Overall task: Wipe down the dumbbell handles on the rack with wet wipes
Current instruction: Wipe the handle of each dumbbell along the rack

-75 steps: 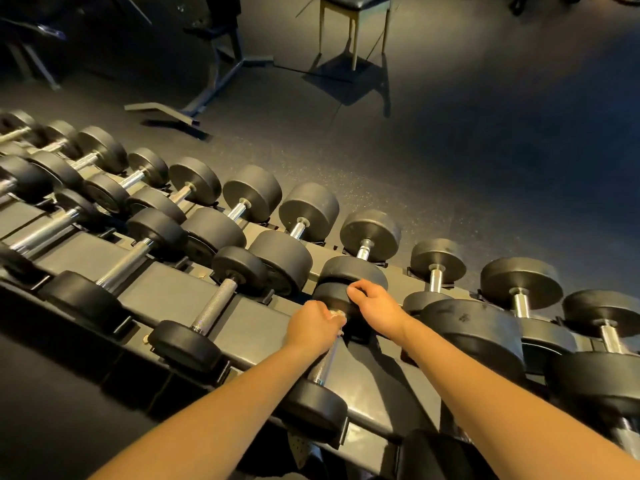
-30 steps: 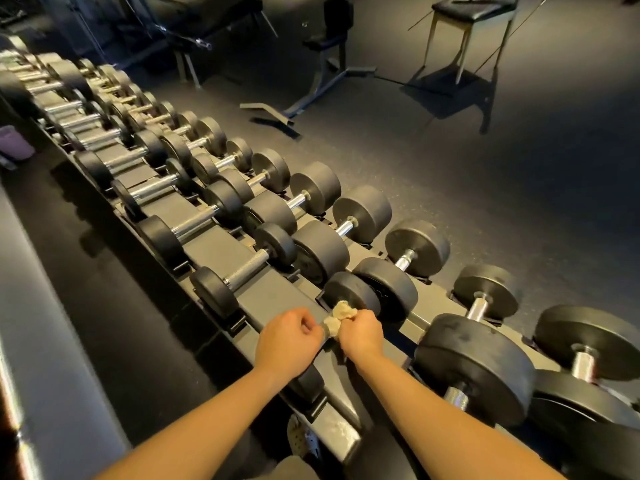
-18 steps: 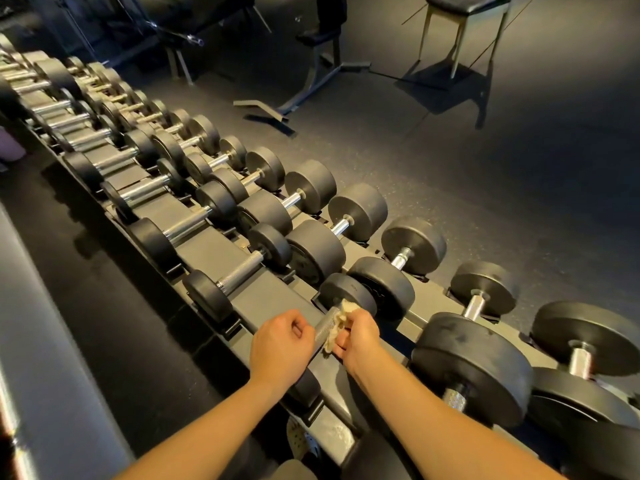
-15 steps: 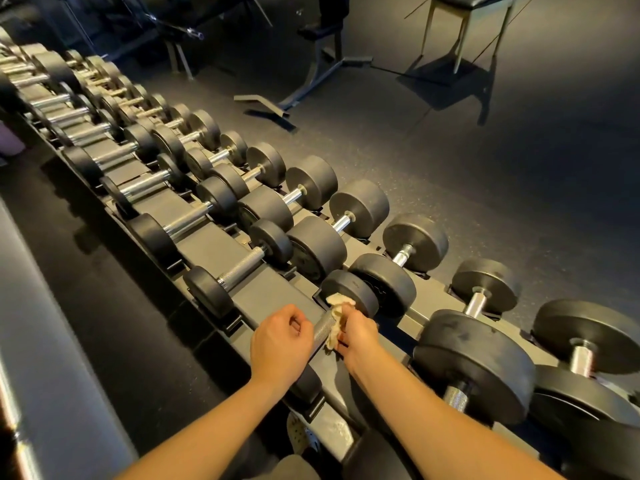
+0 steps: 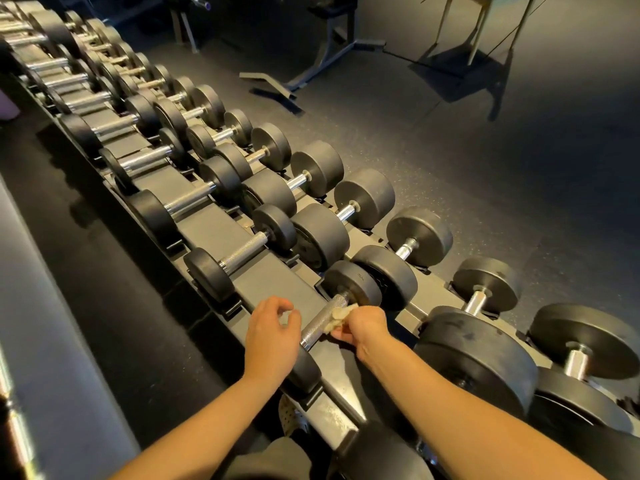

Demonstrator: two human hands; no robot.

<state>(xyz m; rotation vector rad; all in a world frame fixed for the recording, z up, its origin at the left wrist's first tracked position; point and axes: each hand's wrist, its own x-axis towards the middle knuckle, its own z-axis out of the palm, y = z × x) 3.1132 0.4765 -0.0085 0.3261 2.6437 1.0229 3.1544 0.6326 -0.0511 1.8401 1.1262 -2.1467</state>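
The right hand [image 5: 363, 328] pinches a crumpled wet wipe [image 5: 338, 316] and presses it against the right side of the dumbbell handle [image 5: 317, 325], close to the far weight [image 5: 353, 285]. Held like this, the wipe can probably rub the rough metal while the dumbbell lies on the rack [image 5: 273, 282]. Just left of this grip, the left hand [image 5: 273, 337] hangs over the handle's near end with its fingers loosely curled and holding nothing, perhaps ready to steady the dumbbell. Both forearms reach forward and down.

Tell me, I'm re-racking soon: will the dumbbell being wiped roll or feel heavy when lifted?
Probably heavy for its size: the dumbbell has thick dark heads. Round heads could roll, though the rack likely cradles them. The knurled handle should resist slipping.
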